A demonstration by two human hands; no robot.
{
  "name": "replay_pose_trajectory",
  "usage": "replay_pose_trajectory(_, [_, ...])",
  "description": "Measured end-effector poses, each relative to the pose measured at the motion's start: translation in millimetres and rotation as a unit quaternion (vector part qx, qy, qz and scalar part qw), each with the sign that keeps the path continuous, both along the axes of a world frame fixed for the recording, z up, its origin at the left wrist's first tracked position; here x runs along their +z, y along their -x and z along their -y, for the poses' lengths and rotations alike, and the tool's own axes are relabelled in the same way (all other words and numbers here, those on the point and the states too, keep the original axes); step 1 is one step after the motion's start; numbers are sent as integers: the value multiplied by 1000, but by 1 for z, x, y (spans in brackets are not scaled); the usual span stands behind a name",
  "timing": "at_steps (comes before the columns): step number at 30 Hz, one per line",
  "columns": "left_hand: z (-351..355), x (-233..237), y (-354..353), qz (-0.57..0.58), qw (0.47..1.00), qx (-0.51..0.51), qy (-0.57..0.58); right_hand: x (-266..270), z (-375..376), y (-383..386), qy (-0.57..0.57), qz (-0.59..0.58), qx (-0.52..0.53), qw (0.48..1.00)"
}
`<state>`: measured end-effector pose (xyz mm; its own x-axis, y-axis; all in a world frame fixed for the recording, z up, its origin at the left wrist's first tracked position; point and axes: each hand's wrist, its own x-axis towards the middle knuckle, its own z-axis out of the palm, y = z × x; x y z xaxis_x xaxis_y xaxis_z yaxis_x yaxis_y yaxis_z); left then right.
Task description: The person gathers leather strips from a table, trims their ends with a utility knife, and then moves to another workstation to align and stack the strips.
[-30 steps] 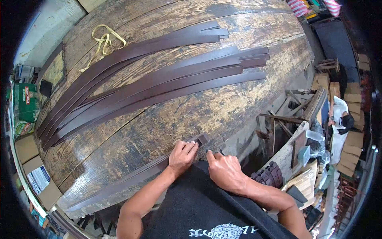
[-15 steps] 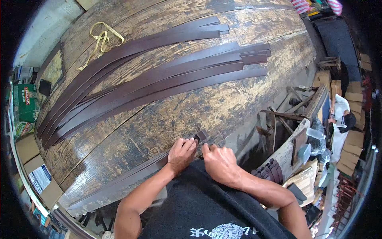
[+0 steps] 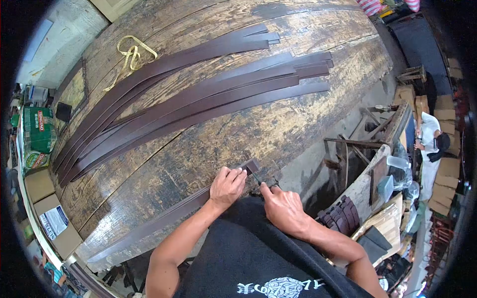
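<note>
Along the near edge of the table lies a long dark brown leather strap (image 3: 174,209). My left hand (image 3: 228,187) bears down on it near its right end, fingers closed together over the strap. The strap's end (image 3: 253,165) shows just beyond the fingertips. To the right, my right hand (image 3: 286,207) is closed round a thin dark tool (image 3: 257,178) whose slim tip reaches toward the strap's end. The tool's grip is mostly hidden in the fist, so its exact kind cannot be made out.
Two groups of brown straps (image 3: 213,92) lie across the worn wooden table (image 3: 218,139). A yellow tape measure (image 3: 133,53) is behind them. Dark rolled straps (image 3: 343,214) sit at the right, by a wooden frame (image 3: 377,164). Another person (image 3: 430,141) is farther right.
My right hand has moved slightly right and down, away from the strap's end, and the thin tool now shows. My left hand stays on the strap. The view has shifted a little.
</note>
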<state>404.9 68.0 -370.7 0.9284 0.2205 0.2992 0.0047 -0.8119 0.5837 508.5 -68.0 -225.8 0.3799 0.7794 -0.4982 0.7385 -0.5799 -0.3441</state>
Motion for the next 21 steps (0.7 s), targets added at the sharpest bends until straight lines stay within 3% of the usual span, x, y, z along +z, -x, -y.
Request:
replay_pose_trajectory(8, [-3,-7,-1,4,998,-33,-45,-11,-15,0,11,4,-1,1000])
replay_pose_trajectory(21, [0,-3,-2,-1,1000,-11,26,-11,22,7,-12,-5,-27,1000])
